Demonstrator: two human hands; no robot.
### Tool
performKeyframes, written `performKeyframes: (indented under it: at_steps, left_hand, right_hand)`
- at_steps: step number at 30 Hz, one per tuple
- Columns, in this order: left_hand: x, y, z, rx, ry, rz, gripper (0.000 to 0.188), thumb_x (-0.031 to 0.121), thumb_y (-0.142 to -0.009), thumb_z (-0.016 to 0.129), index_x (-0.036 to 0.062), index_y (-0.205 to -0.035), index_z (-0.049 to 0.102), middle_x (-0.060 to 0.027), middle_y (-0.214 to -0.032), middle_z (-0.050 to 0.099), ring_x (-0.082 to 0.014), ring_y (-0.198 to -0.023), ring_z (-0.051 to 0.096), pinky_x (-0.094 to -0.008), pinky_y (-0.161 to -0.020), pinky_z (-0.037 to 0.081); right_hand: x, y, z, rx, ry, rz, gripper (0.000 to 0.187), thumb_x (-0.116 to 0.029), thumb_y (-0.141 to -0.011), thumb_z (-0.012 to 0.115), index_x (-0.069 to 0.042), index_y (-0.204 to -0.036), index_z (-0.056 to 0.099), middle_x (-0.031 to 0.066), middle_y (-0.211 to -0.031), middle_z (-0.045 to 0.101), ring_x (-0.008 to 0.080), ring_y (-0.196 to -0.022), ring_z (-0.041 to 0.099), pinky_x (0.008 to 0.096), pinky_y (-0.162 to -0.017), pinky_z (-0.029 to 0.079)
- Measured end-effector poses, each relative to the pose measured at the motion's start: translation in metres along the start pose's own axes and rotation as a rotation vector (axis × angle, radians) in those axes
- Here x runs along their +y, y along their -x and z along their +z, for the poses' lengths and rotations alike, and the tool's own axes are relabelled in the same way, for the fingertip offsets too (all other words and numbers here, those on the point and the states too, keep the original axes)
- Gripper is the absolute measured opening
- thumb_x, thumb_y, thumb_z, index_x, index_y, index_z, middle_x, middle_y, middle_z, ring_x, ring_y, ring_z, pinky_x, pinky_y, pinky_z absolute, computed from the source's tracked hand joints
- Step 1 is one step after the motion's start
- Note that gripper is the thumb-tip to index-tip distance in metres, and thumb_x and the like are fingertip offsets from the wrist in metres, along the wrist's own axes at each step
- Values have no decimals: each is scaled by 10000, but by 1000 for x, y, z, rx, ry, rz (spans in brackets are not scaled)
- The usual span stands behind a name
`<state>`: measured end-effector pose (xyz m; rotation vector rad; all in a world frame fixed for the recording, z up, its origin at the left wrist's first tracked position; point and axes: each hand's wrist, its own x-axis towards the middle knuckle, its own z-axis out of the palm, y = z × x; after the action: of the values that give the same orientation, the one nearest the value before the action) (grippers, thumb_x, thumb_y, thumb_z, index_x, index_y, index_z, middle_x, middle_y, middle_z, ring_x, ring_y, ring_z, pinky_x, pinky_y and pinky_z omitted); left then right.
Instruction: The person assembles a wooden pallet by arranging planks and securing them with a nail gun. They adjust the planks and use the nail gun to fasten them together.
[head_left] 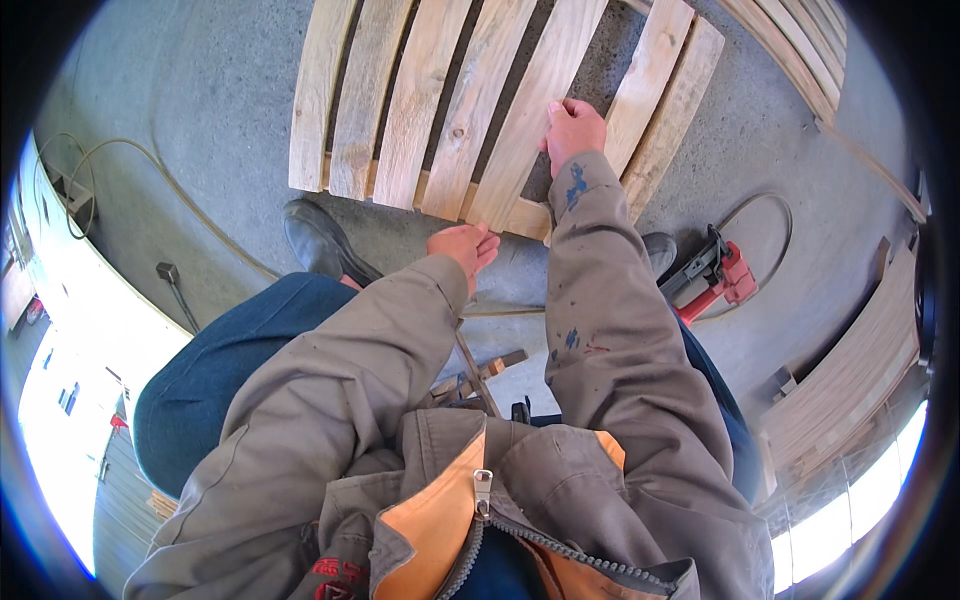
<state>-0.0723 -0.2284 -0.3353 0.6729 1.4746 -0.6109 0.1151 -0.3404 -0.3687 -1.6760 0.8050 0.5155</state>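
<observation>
A pallet-like wooden frame (400, 120) of several parallel slats lies on the floor before me, its crosspiece (528, 215) showing under the near ends. My right hand (575, 130) is closed on the right edge of one wooden slat (535, 110), about halfway along it. My left hand (465, 250) is at that same slat's near end, with thumb and fingers pinched against the end. Part of the left fingers' grip is hidden under the wood. To the right of the held slat, a wider gap separates it from two more slats (650, 75).
A red and black nail gun (722, 280) with a hose lies right of my right shoe (658, 252). My left shoe (325, 240) is close to the frame. A hammer (168, 272) stands at left near a hose (190, 205). Long boards (850, 350) are stacked at right.
</observation>
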Motion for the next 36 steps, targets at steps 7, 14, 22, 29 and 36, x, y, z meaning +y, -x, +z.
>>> performKeyframes:
  at_steps: [7,14,22,29,36]
  left_hand:
    - [0,-2,1,-27,-22,17,209,125,-974,586,-31,-1110,565,-122,-1012,643,-207,-921,661,-321,-779,568]
    - [-2,-3,-1,-29,9,21,175,107,-976,565,-28,-1086,569,-128,-1008,647,-214,-917,660,-333,-793,566]
    - [-5,-7,-2,-2,-13,29,175,110,-967,594,-27,-1072,566,-120,-998,654,-206,-907,659,-330,-783,569]
    - [-4,-4,0,10,-16,27,161,111,-964,602,-17,-1059,575,-108,-988,657,-197,-896,660,-313,-757,570]
    - [-5,-7,-2,1,-6,30,149,111,-964,602,-10,-1048,577,-104,-983,660,-192,-886,659,-311,-754,569]
  right_hand:
    - [6,-5,-4,11,25,-30,256,-130,-916,610,63,-1083,643,133,-811,665,194,-556,601,353,-490,508]
    - [9,-7,-2,11,54,12,250,-128,-907,621,29,-1100,651,133,-876,679,206,-681,642,360,-540,528]
    - [46,-30,3,40,114,-162,199,-107,-935,603,43,-1063,633,70,-750,600,145,-475,510,316,-438,442]
    - [44,-29,2,44,122,-160,193,-108,-933,609,46,-1044,643,78,-764,613,146,-471,518,321,-441,445]
    - [41,-27,4,41,129,-168,208,-111,-932,610,49,-1062,642,82,-779,620,145,-470,518,320,-442,441]
